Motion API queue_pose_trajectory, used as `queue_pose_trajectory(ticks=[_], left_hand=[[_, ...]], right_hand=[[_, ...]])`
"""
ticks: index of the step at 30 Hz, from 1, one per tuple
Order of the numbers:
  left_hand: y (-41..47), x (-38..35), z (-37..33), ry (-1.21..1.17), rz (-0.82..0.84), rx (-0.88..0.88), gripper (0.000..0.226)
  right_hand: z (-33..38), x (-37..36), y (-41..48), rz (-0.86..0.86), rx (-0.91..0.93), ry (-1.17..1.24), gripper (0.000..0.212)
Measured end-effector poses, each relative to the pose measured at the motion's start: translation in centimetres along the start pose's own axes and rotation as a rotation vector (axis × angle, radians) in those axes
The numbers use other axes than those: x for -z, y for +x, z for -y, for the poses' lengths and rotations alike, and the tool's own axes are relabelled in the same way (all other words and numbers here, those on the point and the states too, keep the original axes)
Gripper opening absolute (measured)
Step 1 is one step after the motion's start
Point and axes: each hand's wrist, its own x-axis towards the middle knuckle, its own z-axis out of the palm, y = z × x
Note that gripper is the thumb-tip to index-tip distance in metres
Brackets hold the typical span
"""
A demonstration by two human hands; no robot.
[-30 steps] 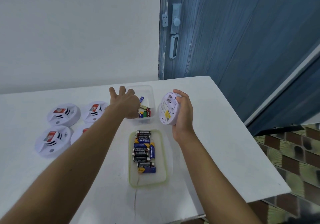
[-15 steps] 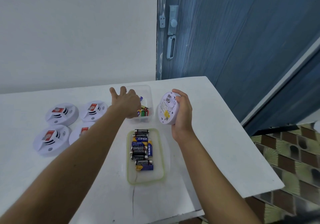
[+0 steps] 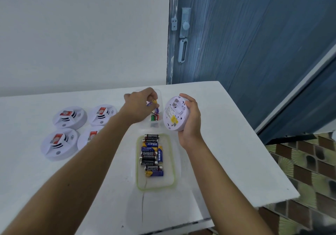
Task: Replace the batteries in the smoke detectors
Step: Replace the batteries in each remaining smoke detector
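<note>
My right hand [image 3: 190, 120] grips a white smoke detector [image 3: 174, 113] on edge, with its back and open battery bay turned toward me. My left hand [image 3: 141, 105] hovers over a clear tub [image 3: 159, 125] of small batteries, fingers pinched on a small purple and yellow battery [image 3: 151, 103]. Nearer to me lies a green-rimmed clear lid [image 3: 171, 162] with several larger black and blue batteries [image 3: 151, 154] on it. Several more smoke detectors [image 3: 70, 117] lie face up at the left; my left forearm hides part of one.
The white table [image 3: 227, 153] ends close on the right and near side, with patterned floor tiles [image 3: 300, 171] below. A blue door [image 3: 254, 34] stands behind the table's far right corner and a white wall at the back left.
My left hand went from spread flat over the tub to pinched on a small battery and lifted slightly. The detector in my right hand stays much the same.
</note>
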Motion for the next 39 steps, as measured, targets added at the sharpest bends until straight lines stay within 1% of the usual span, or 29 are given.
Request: queue_pose_trajectory(ticks=[2, 5, 7, 11, 14, 17, 20, 23, 26, 30, 33, 35, 37, 39], left_hand=[[-0.9, 0.4, -0.9, -0.261, -0.101, -0.01, 0.017], [-2.2, 1.0, -2.4, -0.516, -0.221, 0.038, 0.027], [-3.0, 1.2, -3.1, -0.657, -0.255, 0.055, 0.026], [-4.6, 1.5, -3.9, -0.794, -0.259, 0.017, 0.016], [-5.7, 2.0, -4.8, -0.886, -0.297, -0.008, 0.013], [-6.4, 2.7, -5.2, -0.94, -0.326, -0.032, 0.015], [-6.8, 3.2, -5.1, -0.937, -0.327, -0.036, 0.02], [-7.1, 3.6, -4.9, -0.944, -0.339, -0.023, 0.022], [-7.5, 4.0, -4.7, -0.987, -0.364, 0.011, 0.019], [-7.8, 4.2, -4.6, -1.04, -0.384, 0.038, 0.012], [-8.2, 4.3, -4.7, -1.05, -0.405, 0.041, 0.007], [-8.3, 4.4, -4.8, -1.106, -0.401, 0.037, 0.005], [-8.5, 4.5, -4.9, -1.138, -0.404, 0.038, 0.01], [-8.8, 4.5, -5.0, -1.115, -0.414, 0.02, 0.01]], right_hand=[[-0.1, -0.2, -0.1, 0.018, -0.016, 0.047, 0.022], [-0.2, -0.4, -0.2, 0.037, -0.032, 0.076, 0.026], [-0.3, -0.6, -0.4, 0.046, -0.036, 0.082, 0.023], [-0.5, -1.0, -0.7, 0.07, -0.023, 0.136, 0.034], [-0.6, -1.1, -1.0, 0.091, -0.054, 0.198, 0.039], [-0.7, -0.8, -1.1, 0.127, -0.106, 0.302, 0.037], [-0.9, -0.8, -1.4, 0.165, -0.156, 0.396, 0.04], [-1.1, -0.9, -1.5, 0.216, -0.185, 0.44, 0.043], [-1.1, -0.9, -1.7, 0.301, -0.209, 0.481, 0.05], [-0.4, -1.1, -2.7, 0.396, -0.243, 0.563, 0.048], [0.0, -1.2, -3.3, 0.424, -0.248, 0.577, 0.047], [0.1, -1.2, -3.5, 0.438, -0.245, 0.578, 0.048], [0.1, -1.2, -3.6, 0.436, -0.236, 0.576, 0.048], [0.0, -1.3, -3.5, 0.42, -0.205, 0.55, 0.047]])
